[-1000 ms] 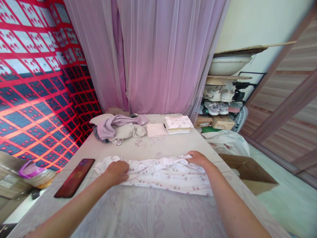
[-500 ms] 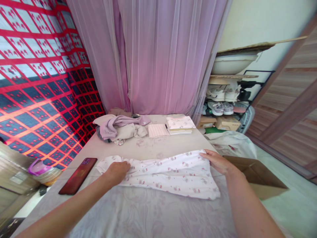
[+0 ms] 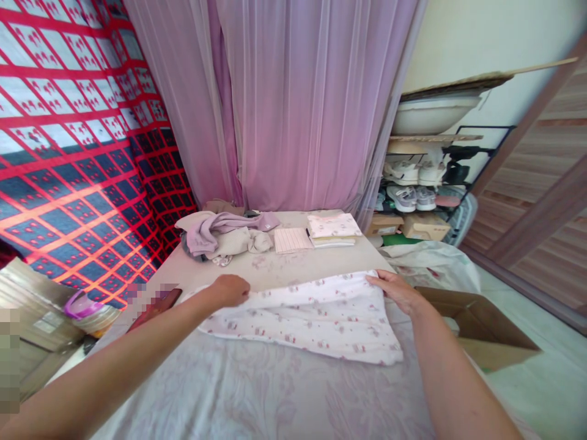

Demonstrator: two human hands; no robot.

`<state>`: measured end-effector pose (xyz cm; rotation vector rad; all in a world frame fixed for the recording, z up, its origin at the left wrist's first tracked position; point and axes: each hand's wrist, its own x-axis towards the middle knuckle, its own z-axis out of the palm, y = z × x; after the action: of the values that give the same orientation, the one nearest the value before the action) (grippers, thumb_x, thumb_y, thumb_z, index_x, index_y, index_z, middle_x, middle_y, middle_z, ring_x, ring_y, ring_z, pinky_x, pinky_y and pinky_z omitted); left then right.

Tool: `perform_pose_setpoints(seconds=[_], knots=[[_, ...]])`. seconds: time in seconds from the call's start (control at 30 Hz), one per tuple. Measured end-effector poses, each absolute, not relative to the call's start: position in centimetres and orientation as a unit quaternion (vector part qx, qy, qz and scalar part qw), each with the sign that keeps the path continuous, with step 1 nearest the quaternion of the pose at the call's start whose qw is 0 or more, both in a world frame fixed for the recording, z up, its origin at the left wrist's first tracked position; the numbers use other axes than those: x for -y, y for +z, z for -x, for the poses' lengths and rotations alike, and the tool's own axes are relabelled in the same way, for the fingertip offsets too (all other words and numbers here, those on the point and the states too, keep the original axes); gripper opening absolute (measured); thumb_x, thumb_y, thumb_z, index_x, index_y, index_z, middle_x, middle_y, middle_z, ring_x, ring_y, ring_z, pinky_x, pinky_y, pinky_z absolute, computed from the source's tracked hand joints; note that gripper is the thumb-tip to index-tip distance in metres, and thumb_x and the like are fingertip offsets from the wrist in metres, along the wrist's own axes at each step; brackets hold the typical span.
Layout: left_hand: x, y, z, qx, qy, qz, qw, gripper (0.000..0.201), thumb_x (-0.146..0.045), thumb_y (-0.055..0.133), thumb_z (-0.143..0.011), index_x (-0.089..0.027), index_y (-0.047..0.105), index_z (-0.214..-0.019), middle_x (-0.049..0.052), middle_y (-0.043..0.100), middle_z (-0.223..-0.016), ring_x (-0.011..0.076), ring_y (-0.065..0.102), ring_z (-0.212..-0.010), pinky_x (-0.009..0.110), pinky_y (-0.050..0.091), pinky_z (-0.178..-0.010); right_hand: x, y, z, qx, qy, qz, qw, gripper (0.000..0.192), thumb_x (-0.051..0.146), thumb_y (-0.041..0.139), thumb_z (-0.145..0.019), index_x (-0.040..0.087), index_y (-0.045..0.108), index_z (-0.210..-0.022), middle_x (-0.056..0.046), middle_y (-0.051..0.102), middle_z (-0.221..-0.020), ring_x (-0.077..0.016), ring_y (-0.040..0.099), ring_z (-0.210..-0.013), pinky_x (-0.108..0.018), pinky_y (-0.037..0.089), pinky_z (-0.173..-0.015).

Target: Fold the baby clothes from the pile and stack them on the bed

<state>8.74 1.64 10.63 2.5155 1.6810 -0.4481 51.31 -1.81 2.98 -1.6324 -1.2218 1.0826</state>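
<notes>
While the person's left hand (image 3: 229,290) clamped in a loose fist on the upper edge of a white printed cloth with small red and grey figures (image 3: 307,318), the right hand (image 3: 397,290) had its upper right corner pinched between thumb and fingers. And there it was, dead centre of the frame and a touch low, that cloth drawn out between the two hands, widening to the right, its lower edge resting on a pale grey floral bedsheet (image 3: 275,391)! Over at left, just behind the left forearm, a dark red phone (image 3: 158,310) lay partly covered by blurred blocks. Further up, left of centre, sat a crumpled heap of mauve and beige clothes (image 3: 206,232); right beside it, a folded pink-striped cloth (image 3: 292,240), and next along, a neat folded stack topped with white printed fabric (image 3: 334,225). Down at lower right, past the right forearm, an open brown cardboard box (image 3: 499,348) stood near the floral bedsheet's edge.
</notes>
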Motion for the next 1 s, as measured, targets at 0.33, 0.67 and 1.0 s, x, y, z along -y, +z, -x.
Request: perform_pose_setpoints(seconds=[0.33,0.67,1.0], knots=[[-6.6,9.6,-10.9,-0.612,0.029,-0.790,0.032,0.050,-0.029,0.041,-0.091,-0.020,0.039,-0.140,0.009,0.047,-0.143,0.0221,0.046,-0.128,0.033,0.037,-0.101,0.5,0.4,-48.6,0.449,0.142,0.770,0.431,0.056,0.041,0.045,-0.080,0.016,0.050,-0.130,-0.014,0.058,-0.126,-0.0248,0.059,-0.106,-0.036,0.044,-0.092],[0.6,2.9,-9.0,-0.590,0.039,-0.804,0.059,0.023,-0.036,0.046,-0.086,-0.020,0.063,-0.086,0.008,0.066,-0.095,0.0226,0.059,-0.094,0.031,0.042,-0.081,5.9,-0.5,-48.6,0.510,0.138,0.835,0.152,0.044,0.055,0.050,-0.079,0.028,0.063,-0.111,-0.005,0.072,-0.091,-0.0254,0.066,-0.085,-0.034,0.046,-0.067],[2.8,5.1,-7.2,-0.527,-0.074,-0.817,0.223,0.013,-0.025,0.045,-0.071,-0.020,0.047,-0.059,-0.004,0.052,-0.061,0.0132,0.050,-0.063,0.023,0.031,-0.055,6.1,0.4,-49.3,0.468,0.143,0.856,0.165,0.042,0.039,0.049,-0.078,0.027,0.061,-0.117,-0.005,0.071,-0.093,-0.0248,0.065,-0.084,-0.033,0.045,-0.068]])
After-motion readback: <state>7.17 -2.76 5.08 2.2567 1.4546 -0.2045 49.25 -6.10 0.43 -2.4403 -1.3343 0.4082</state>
